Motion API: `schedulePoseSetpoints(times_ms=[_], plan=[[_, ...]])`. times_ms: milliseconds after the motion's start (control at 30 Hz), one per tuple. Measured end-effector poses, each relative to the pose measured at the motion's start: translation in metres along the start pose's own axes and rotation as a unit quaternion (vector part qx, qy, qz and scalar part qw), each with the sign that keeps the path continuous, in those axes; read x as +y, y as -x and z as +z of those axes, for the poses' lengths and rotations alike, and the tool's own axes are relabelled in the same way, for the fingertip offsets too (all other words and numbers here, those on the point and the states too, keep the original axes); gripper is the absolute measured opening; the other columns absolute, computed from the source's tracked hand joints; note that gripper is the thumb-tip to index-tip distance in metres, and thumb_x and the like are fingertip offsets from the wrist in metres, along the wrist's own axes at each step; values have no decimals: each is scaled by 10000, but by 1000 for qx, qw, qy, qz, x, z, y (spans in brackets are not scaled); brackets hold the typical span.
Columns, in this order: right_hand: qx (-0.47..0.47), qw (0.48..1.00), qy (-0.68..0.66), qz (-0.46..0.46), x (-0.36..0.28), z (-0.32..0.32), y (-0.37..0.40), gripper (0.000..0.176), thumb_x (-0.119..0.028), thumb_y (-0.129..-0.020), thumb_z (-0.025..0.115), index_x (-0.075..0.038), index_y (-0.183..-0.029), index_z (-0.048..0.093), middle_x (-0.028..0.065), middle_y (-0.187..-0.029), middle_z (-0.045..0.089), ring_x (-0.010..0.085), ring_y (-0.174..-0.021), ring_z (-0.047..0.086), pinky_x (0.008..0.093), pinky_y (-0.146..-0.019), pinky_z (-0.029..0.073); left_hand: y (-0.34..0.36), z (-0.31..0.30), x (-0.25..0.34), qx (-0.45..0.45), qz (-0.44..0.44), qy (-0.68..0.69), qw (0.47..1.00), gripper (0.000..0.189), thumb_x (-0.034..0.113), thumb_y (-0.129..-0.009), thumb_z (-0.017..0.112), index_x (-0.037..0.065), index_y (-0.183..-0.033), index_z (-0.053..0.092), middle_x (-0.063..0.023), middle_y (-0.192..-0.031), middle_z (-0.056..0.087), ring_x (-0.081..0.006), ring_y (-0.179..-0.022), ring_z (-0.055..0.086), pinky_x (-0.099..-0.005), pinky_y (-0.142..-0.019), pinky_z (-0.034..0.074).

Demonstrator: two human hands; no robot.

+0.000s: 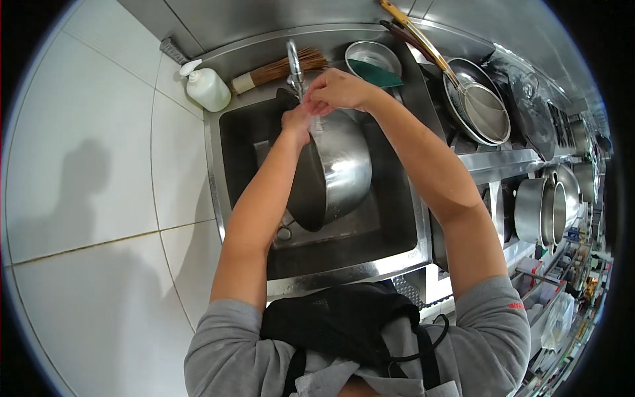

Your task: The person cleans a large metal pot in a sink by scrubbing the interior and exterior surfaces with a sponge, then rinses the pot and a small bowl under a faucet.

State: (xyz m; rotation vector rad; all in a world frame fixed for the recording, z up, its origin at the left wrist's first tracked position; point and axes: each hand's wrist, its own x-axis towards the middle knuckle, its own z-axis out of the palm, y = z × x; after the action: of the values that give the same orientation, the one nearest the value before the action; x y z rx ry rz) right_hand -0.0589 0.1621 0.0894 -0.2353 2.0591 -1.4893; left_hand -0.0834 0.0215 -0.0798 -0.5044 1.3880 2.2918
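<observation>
A large steel bowl (pixel 347 165) stands tilted on its side in the sink (pixel 397 228), its opening turned left. Both my hands meet under the tap (pixel 294 63), at the bowl's upper rim. My left hand (pixel 297 124) is closed beside that rim; its fingertips are partly covered by my right hand and a blur of water. Over it, my right hand (pixel 338 90) curls its fingers down towards the left one. What either hand grips, if anything, is hidden.
Behind the sink lie a white pump bottle (pixel 209 89), a twig brush (pixel 271 71) and a round metal pan (pixel 374 54) with a green cloth (pixel 376 74). At right, a strainer (pixel 485 109) rests on pans, with steel pots (pixel 531 210) lower down. A tiled wall (pixel 86 165) borders the left.
</observation>
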Motion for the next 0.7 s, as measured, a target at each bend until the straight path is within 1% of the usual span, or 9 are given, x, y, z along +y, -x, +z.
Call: schedulePoseSetpoints(times_ms=[167,233,267,367,433,467,533,567,700], plan=[[78,997,8,20,40,0,13,259,-148,-923,557,32,-1055,688,151,-951,716,224,-888,700,337,-825,567,35,10,7,39,5,33,999,695,311,-807,809,-69,-1266,450,-169,-1152,592,-246,-1026,583,-432,-807,514],[110,936,319,-100,91,3,7,294,-166,-913,561,11,-1116,677,160,-978,714,264,-929,681,363,-883,523,63,8,-10,121,78,-101,984,927,288,-770,839,-21,-1407,240,-189,-1295,506,-273,-1186,496,-419,-977,440],[73,951,291,-69,110,5,8,311,-173,-908,561,6,-1140,664,168,-994,708,282,-943,668,371,-905,504,90,9,-27,135,132,-201,961,900,251,-758,845,-50,-1389,279,-192,-1271,527,-289,-1163,518,-380,-1037,385],[34,956,291,-2,114,14,13,337,-179,-906,569,15,-1171,645,157,-1031,709,247,-930,657,357,-877,509,98,-29,-73,84,-18,-235,968,656,310,-823,783,-96,-1253,499,-213,-1202,578,-290,-1164,531,-362,-1020,393],[53,961,257,-91,116,12,10,325,-164,-907,576,24,-1163,645,137,-1030,710,198,-959,652,328,-842,525,110,-44,-77,20,-28,-83,996,601,391,-862,742,-76,-1195,562,-191,-1189,593,-268,-1121,538,-356,-968,427],[51,961,256,-92,115,13,7,325,-164,-907,576,24,-1163,645,137,-1030,710,198,-959,652,328,-842,525,113,-47,-75,-6,-15,-43,999,568,431,-902,695,-44,-1182,557,-142,-1156,602,-235,-962,564,-361,-869,470],[104,982,-155,-35,74,12,-3,302,-91,-843,633,37,-1117,638,176,-1073,688,259,-906,686,370,-796,558,91,-54,-69,71,-9,-62,996,541,444,-926,658,-28,-1170,556,-127,-1122,605,-226,-909,572,-352,-841,477],[101,982,-157,-35,59,17,-8,302,-91,-843,633,37,-1117,638,176,-1073,688,259,-906,686,370,-796,558,85,-63,-72,149,-15,-83,985,517,458,-951,622,-12,-1158,556,-111,-1088,608,-216,-857,581,-344,-813,484],[-20,990,-131,-50,18,5,-35,283,-92,-881,562,47,-1113,644,167,-1031,694,218,-911,683,338,-857,560,118,-38,-11,95,-47,45,993,625,512,-986,517,-52,-1256,503,-169,-1183,601,-286,-1036,626,-477,-899,529]])
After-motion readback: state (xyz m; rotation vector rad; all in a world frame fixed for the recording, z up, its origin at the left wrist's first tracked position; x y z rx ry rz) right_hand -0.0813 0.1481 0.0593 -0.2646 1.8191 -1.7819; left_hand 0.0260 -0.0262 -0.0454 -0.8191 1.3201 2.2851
